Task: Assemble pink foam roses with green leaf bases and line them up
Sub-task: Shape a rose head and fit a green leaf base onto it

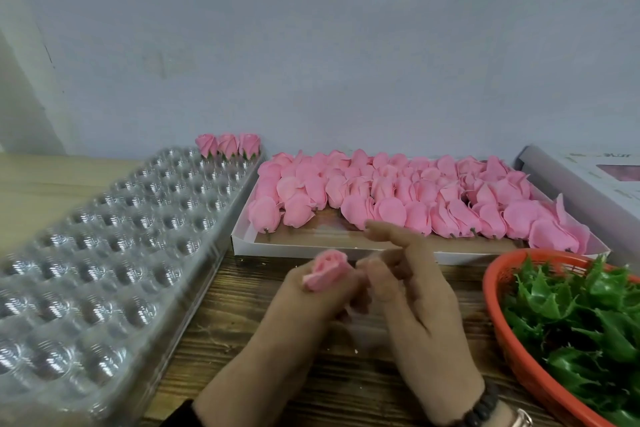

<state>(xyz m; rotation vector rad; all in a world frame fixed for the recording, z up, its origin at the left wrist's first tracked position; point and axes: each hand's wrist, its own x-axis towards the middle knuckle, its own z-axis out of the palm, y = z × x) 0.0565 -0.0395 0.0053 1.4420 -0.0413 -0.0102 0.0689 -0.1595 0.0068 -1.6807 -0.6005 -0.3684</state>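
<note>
Motion blur smears both hands: the left hand [304,305] curls round a pink rose [323,270] whose lower half is hidden in the fingers, so any leaf base under it cannot be made out. The right hand [412,291] meets it at the fingertips, but whether it pinches anything is lost in the blur. The clear plastic tray [104,253] streaks at its near end and runs off the left and bottom edges. The orange basket [498,308] of green leaf bases [581,319] is cut by the right and bottom edges, and the white box [588,177] by the right edge
</note>
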